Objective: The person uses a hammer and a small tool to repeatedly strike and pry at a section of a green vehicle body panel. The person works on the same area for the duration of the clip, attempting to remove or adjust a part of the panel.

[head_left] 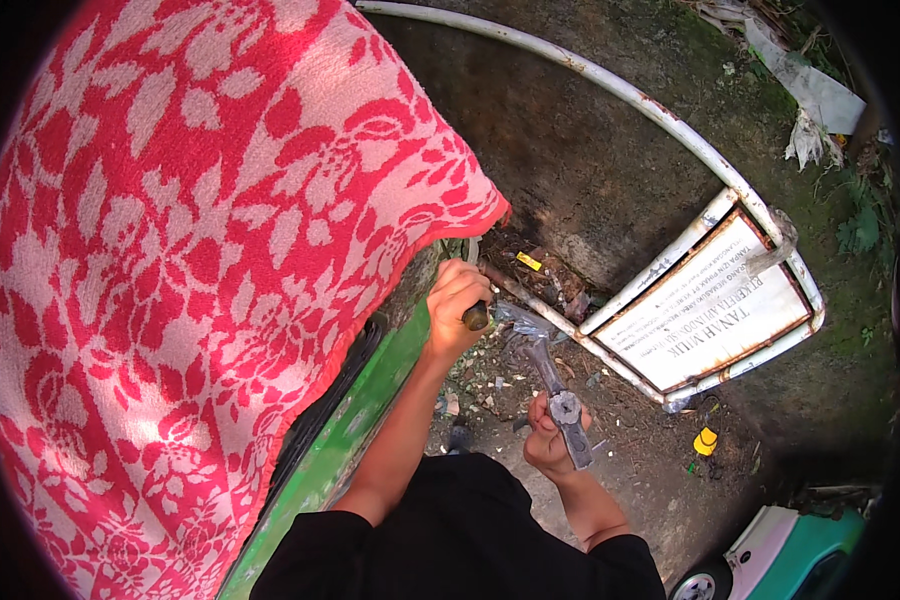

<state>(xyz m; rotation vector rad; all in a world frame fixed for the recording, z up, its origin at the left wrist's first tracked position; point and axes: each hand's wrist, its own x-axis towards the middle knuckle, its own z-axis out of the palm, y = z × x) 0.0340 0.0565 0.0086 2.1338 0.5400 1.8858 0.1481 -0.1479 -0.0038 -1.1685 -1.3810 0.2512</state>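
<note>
My left hand (453, 300) is closed around a dark cylindrical handle (476, 317) beside the edge of a worn green metal panel (350, 440); what lies at the handle's far end is hidden behind my fingers. At lower middle, my right hand (547, 435) grips a grey metal hammer-like tool (570, 425), which points up and leftward over the littered ground. A red and pink floral cloth (200, 230) drapes over the green panel, its hem just above my left hand.
A rusty white tube frame (620, 75) with a printed white sign board (695, 310) lies at the right, against dark mossy concrete (530, 150). Dirt with plastic scraps and yellow bits (706, 440) surrounds it. A teal and white vehicle (800, 550) shows at bottom right.
</note>
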